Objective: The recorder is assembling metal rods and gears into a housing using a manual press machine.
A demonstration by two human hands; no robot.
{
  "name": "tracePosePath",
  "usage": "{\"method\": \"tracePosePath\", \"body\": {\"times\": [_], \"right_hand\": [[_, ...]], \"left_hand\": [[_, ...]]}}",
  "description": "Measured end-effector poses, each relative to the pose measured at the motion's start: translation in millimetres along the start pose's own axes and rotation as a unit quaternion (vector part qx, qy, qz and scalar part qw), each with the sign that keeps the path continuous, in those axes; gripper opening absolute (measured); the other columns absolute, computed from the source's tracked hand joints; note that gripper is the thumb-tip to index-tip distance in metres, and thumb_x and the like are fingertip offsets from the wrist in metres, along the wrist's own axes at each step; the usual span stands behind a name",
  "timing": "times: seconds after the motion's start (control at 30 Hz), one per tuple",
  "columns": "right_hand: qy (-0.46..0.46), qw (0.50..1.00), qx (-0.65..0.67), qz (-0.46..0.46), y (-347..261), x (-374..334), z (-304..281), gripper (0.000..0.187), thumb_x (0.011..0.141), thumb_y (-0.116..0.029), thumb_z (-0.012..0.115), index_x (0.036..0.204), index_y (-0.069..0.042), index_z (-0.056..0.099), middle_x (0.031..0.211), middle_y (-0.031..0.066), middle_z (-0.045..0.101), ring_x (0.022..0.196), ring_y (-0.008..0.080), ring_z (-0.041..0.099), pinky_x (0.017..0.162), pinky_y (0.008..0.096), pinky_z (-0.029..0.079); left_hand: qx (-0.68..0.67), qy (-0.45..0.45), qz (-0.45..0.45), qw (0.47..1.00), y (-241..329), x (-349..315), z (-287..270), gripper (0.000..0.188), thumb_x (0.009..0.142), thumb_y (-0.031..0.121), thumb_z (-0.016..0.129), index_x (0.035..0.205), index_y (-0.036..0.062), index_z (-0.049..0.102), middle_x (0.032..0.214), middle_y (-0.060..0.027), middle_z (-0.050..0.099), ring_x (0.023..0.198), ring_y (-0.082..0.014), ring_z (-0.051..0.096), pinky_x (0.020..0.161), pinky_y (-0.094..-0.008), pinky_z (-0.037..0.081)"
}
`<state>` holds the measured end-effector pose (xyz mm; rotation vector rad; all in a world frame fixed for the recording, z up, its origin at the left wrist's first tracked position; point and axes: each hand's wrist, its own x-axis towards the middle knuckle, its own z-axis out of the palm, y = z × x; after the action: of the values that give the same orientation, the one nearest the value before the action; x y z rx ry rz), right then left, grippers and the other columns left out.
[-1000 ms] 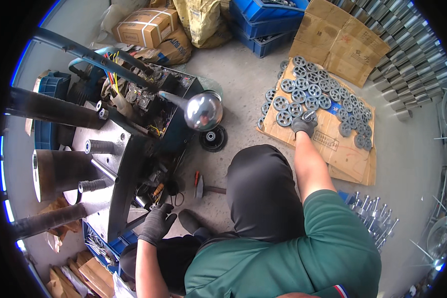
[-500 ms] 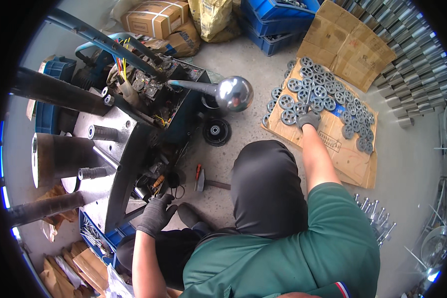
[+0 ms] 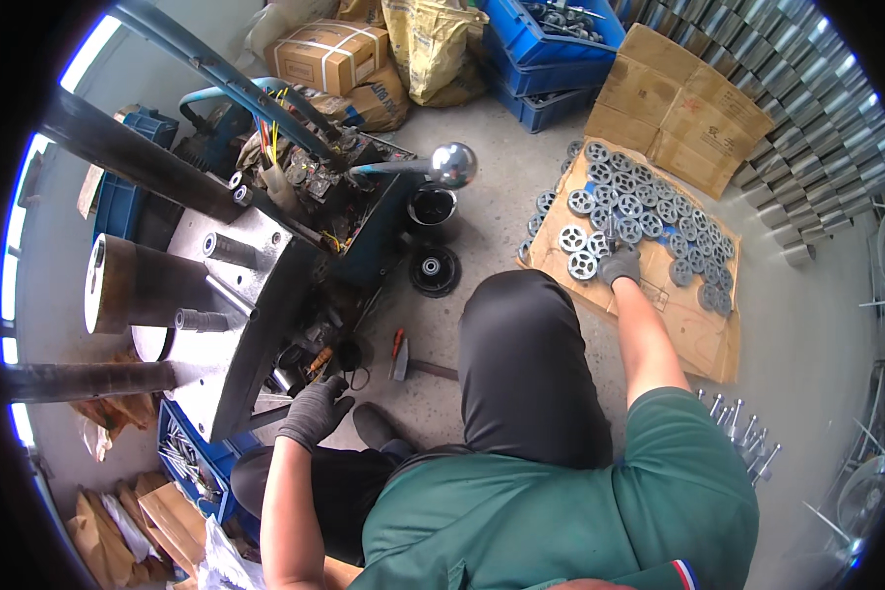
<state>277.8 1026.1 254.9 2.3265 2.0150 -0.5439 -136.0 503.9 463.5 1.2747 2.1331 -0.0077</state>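
The right hand (image 3: 619, 265), gloved grey, rests fingers-down on the spoked metal wheels (image 3: 649, 211) spread over a flattened cardboard sheet (image 3: 693, 329) on the floor at the right; whether it grips one I cannot tell. A second ago it lay further right among the wheels; now it sits at the sheet's left part, beside two loose wheels. The left hand (image 3: 313, 413), also gloved, is half open with fingers curled, holding nothing, just beside the lower edge of the grey press machine (image 3: 226, 315) at the left, much where it was before. The machine's chrome ball lever (image 3: 452, 164) now shows further right in the view than earlier. Containers: a blue crate (image 3: 551, 44) far off holds dark metal parts; a low blue tray (image 3: 192, 457) near the left hand holds small metal pieces; a strapped cardboard box (image 3: 329, 54) stands closed at the far side. A small hammer (image 3: 403, 362) lies on the floor between the hands
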Motion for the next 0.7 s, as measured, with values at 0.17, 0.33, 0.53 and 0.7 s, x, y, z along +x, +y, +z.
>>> {"method": "tracePosePath", "body": {"times": [0.17, 0.33, 0.53, 0.7], "right_hand": [[0.014, 0.996, -0.082, -0.044, 42.8, -19.8, -2.4, 0.055, 0.092, -0.025, 0.064, 0.144, -0.011, 0.052, 0.141, 0.0226, 0.055, 0.127, 0.0409, 0.060, 0.107, 0.0481, 0.051], [0.076, 0.985, -0.109, -0.106, 62.2, -33.8, 18.2, 0.053, 0.089, -0.024, 0.068, 0.139, -0.009, 0.056, 0.138, 0.0217, 0.057, 0.127, 0.0388, 0.059, 0.107, 0.0471, 0.050], [0.156, 0.977, -0.067, -0.129, 84.4, -21.3, 32.6, 0.057, 0.084, -0.022, 0.073, 0.136, -0.004, 0.059, 0.140, 0.0189, 0.057, 0.133, 0.0363, 0.053, 0.112, 0.0431, 0.046], [0.043, 0.990, 0.108, -0.079, 81.9, -35.5, 3.5, 0.041, 0.089, -0.032, 0.069, 0.128, -0.019, 0.068, 0.119, 0.0193, 0.073, 0.112, 0.0407, 0.069, 0.097, 0.0486, 0.055]], "left_hand": [[0.008, 0.008, 0.000, 1.000, 4.8, 0.2, -0.1, 0.036, 0.091, 0.028, 0.073, 0.116, 0.0030, 0.068, 0.109, -0.0204, 0.075, 0.105, -0.0399, 0.070, 0.092, -0.0484, 0.056], [-0.020, 0.024, -0.015, 0.999, -6.6, -0.8, 6.1, 0.036, 0.090, 0.026, 0.075, 0.116, 0.0023, 0.068, 0.109, -0.0205, 0.075, 0.101, -0.0387, 0.072, 0.089, -0.0464, 0.057], [0.001, 0.023, 0.014, 1.000, -8.5, 9.0, 17.5, 0.035, 0.088, 0.026, 0.075, 0.114, 0.0024, 0.069, 0.107, -0.0220, 0.074, 0.100, -0.0392, 0.072, 0.088, -0.0465, 0.057], [0.012, 0.026, 0.024, 0.999, -9.9, 5.3, 17.9, 0.034, 0.088, 0.025, 0.075, 0.114, 0.0027, 0.069, 0.106, -0.0222, 0.074, 0.102, -0.0402, 0.071, 0.089, -0.0479, 0.056]]}}
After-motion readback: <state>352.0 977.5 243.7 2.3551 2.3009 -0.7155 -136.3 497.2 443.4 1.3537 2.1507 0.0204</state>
